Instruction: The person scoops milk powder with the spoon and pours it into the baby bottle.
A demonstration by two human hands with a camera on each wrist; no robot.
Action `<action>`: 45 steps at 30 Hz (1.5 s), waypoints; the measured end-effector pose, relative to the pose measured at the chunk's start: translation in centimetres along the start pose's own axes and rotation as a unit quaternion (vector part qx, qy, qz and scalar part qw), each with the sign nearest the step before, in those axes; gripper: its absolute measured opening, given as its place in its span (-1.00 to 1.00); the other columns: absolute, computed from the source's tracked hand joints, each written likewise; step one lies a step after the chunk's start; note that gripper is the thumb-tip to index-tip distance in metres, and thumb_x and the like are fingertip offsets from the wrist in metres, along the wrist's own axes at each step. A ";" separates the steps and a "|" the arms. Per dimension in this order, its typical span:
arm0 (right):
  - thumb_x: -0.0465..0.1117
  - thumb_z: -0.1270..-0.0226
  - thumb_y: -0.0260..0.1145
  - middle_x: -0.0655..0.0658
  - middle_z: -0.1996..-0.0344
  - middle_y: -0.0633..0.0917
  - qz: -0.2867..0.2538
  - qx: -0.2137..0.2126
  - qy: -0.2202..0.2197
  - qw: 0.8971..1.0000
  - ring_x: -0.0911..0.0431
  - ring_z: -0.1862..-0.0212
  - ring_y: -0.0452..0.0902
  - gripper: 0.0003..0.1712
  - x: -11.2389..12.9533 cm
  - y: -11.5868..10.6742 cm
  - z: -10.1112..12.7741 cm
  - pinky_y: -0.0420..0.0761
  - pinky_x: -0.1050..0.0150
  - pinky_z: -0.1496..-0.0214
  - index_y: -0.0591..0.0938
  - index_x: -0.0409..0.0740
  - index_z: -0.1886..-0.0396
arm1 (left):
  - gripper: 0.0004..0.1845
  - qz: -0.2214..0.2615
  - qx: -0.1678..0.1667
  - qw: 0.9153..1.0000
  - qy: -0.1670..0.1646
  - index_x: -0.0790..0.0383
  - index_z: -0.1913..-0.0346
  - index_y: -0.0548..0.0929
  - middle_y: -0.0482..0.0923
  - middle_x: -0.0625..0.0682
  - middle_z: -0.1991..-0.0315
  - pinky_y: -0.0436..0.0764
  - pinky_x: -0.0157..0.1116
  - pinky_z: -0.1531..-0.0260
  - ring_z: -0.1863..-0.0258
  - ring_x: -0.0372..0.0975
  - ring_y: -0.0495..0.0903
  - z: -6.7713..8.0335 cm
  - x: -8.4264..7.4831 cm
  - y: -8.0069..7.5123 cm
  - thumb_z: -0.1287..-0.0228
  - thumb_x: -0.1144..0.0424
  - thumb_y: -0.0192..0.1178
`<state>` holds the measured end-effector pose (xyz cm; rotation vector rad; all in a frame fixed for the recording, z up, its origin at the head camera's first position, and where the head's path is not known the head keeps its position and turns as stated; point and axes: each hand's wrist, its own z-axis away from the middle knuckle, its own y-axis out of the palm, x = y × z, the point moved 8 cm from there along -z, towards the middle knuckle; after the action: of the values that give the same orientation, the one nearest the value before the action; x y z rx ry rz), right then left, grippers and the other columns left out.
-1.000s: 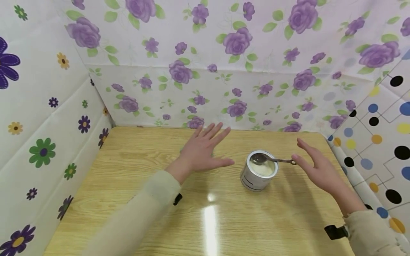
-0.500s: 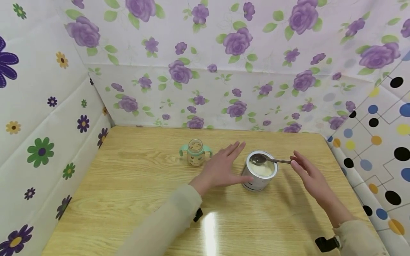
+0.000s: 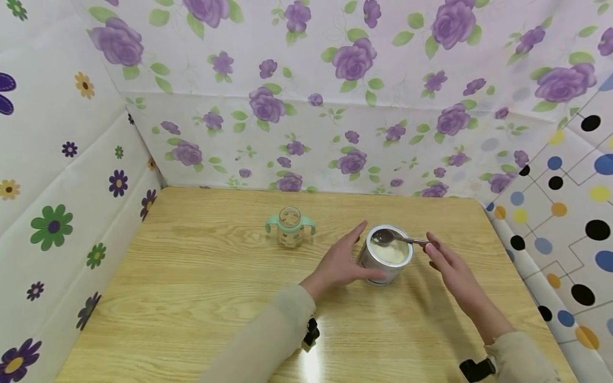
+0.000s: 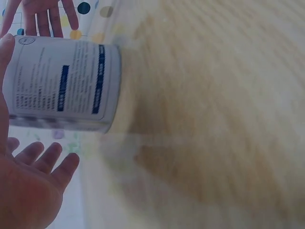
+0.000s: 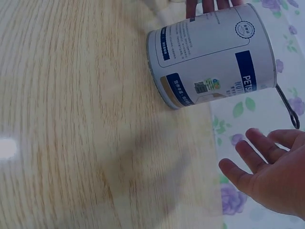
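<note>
A white printed can [image 3: 396,270] of pale powder stands upright on the table, its top uncovered. Across its rim lies a metal spoon [image 3: 407,240], bowl over the powder and handle jutting right. My left hand [image 3: 337,265] is at the can's left side, thumb in front and fingers behind; in the left wrist view the fingers are spread, apart from the can [image 4: 62,83]. My right hand [image 3: 452,271] is at the handle's end, overlapping it in the head view. In the right wrist view, its loosely bent fingers [image 5: 248,157] are below the spoon handle [image 5: 288,106].
A clear baby bottle [image 3: 290,234] with mint-green handles and no cap stands left of the can, towards the back. The wooden table [image 3: 191,276] is enclosed by a flowered cloth [image 3: 316,127] behind and patterned cloths on both sides.
My left hand has moved right, from in front of the bottle to the can's side, uncovering the bottle. My right hand has moved slightly left, closer along the spoon handle.
</note>
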<state>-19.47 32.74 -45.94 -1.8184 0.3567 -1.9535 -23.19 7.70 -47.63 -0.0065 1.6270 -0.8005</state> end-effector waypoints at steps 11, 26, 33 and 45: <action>0.13 -0.83 -0.10 -0.23 -0.72 0.09 -0.037 0.004 -0.019 0.999 -0.35 -0.60 0.15 -0.27 0.1 1.0 -0.2 0.48 0.52 -0.32 0.43 -0.41 -0.54 | 0.31 0.142 -0.014 0.990 0.002 -0.27 -0.73 0.07 0.32 -0.26 -0.58 0.36 -0.13 -0.53 -0.55 -0.29 0.33 -0.7 0.8 1.9 -0.02 0.04 0.74; 0.20 -0.83 -0.27 -0.24 -0.67 0.22 -0.041 -0.003 -0.047 0.998 -0.11 -0.55 0.20 -0.19 1.0 0.6 -1.0 0.34 0.59 -0.35 0.39 -0.39 -0.55 | 0.03 0.155 -0.041 0.987 0.030 -0.28 -0.57 0.41 0.53 -0.30 -0.37 0.55 -0.21 -0.35 -0.35 -0.38 0.49 -1.4 1.2 2.0 -0.03 0.11 0.75; 0.15 -0.84 -0.21 0.12 -0.25 0.56 0.012 -0.051 -0.069 0.996 0.08 -0.14 0.39 -0.33 2.6 -0.5 -1.6 0.37 0.27 0.00 0.48 -0.14 -0.57 | 0.03 0.157 -0.039 0.986 0.031 -0.25 -0.58 0.41 0.53 -0.28 -0.37 0.55 -0.22 -0.34 -0.35 -0.38 0.50 -1.5 1.1 1.9 -0.04 0.11 0.74; 0.12 -0.82 -0.15 -0.02 0.23 0.70 -0.173 0.038 -0.097 0.979 0.12 0.28 0.49 -0.37 5.4 -0.6 -2.9 0.50 0.27 0.21 0.56 -0.17 -0.47 | 0.04 0.156 -0.037 0.987 0.026 -0.25 -0.57 0.41 0.54 -0.28 -0.37 0.55 -0.24 -0.35 -0.36 -0.39 0.49 -1.5 1.3 2.0 -0.02 0.11 0.75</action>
<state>-22.59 30.36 -41.24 -2.1098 -0.1044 -1.9505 -23.96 9.37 -49.68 0.2131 1.6535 -0.5022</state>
